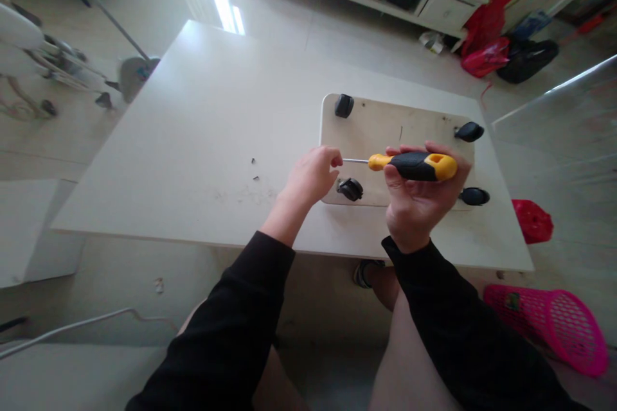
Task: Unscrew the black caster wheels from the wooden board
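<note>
Right hand [417, 202]: yellow-black screwdriver [419, 166] | board [376, 135]: flat, rounded corners

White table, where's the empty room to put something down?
The biggest bare patch on the table is left of the two small dark bits, out to the left edge. A smaller one lies between the board and near edge, between the black sleeves. Crowded: the board, with four wheels, screwdriver, left hand and right hand.
</note>
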A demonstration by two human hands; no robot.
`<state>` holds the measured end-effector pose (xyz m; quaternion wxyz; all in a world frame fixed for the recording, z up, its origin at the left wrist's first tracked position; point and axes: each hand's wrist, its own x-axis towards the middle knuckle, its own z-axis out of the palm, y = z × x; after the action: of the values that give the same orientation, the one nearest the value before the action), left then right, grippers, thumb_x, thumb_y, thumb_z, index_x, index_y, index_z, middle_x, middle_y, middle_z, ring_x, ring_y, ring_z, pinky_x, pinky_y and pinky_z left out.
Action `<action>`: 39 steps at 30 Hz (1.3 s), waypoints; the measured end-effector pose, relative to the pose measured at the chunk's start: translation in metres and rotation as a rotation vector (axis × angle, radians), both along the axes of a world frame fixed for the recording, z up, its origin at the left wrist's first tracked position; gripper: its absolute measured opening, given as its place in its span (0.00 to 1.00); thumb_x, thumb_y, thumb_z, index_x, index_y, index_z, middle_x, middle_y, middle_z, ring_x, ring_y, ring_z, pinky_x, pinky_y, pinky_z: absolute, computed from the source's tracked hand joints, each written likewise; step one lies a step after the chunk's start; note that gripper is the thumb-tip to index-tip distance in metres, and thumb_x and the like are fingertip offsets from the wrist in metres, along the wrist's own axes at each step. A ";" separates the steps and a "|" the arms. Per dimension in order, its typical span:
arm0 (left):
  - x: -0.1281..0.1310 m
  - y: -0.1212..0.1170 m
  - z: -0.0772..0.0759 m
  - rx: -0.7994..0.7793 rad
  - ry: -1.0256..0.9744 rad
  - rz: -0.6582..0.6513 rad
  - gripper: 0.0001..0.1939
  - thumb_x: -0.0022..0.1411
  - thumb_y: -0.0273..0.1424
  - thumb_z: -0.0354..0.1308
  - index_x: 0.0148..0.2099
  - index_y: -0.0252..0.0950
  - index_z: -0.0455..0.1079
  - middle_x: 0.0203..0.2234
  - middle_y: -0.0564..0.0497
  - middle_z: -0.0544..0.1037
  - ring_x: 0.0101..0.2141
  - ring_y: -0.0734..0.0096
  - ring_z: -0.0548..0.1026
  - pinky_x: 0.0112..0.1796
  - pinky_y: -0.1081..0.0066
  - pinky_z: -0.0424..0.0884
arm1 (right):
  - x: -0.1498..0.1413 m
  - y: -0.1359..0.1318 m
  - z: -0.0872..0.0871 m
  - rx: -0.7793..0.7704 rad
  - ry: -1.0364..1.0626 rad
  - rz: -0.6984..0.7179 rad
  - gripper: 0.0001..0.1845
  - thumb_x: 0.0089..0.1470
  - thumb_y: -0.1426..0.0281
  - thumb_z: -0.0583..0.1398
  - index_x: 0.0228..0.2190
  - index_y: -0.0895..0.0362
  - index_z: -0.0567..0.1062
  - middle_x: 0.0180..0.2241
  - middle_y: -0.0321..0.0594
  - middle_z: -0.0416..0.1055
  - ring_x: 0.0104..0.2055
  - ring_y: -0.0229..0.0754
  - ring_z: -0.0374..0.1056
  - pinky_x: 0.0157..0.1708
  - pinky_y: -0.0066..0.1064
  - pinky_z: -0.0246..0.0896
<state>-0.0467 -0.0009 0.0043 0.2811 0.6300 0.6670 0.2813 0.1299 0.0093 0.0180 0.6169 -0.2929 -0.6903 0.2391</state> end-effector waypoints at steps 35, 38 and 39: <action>0.019 0.015 -0.024 -0.166 0.304 -0.127 0.13 0.64 0.20 0.58 0.42 0.38 0.82 0.41 0.44 0.83 0.41 0.63 0.78 0.41 0.67 0.69 | 0.042 0.005 0.018 -0.075 0.095 -0.071 0.26 0.53 0.72 0.73 0.51 0.48 0.73 0.44 0.35 0.76 0.42 0.42 0.82 0.48 0.42 0.84; 0.018 0.016 -0.025 -0.152 0.313 -0.128 0.12 0.65 0.21 0.57 0.41 0.37 0.81 0.41 0.44 0.83 0.41 0.63 0.77 0.41 0.66 0.69 | 0.041 0.004 0.017 -0.085 0.084 -0.069 0.26 0.53 0.71 0.73 0.51 0.48 0.73 0.44 0.35 0.76 0.42 0.41 0.82 0.48 0.41 0.84; 0.018 0.016 -0.026 -0.146 0.315 -0.132 0.11 0.65 0.22 0.57 0.41 0.37 0.81 0.41 0.44 0.83 0.41 0.63 0.77 0.41 0.66 0.69 | 0.041 0.004 0.017 -0.090 0.080 -0.070 0.26 0.53 0.71 0.73 0.51 0.48 0.73 0.44 0.35 0.76 0.42 0.41 0.82 0.48 0.41 0.84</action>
<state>-0.0285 0.0149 -0.0214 0.2359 0.6865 0.6788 0.1108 0.1710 0.0132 0.0351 0.6381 -0.3344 -0.6432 0.2595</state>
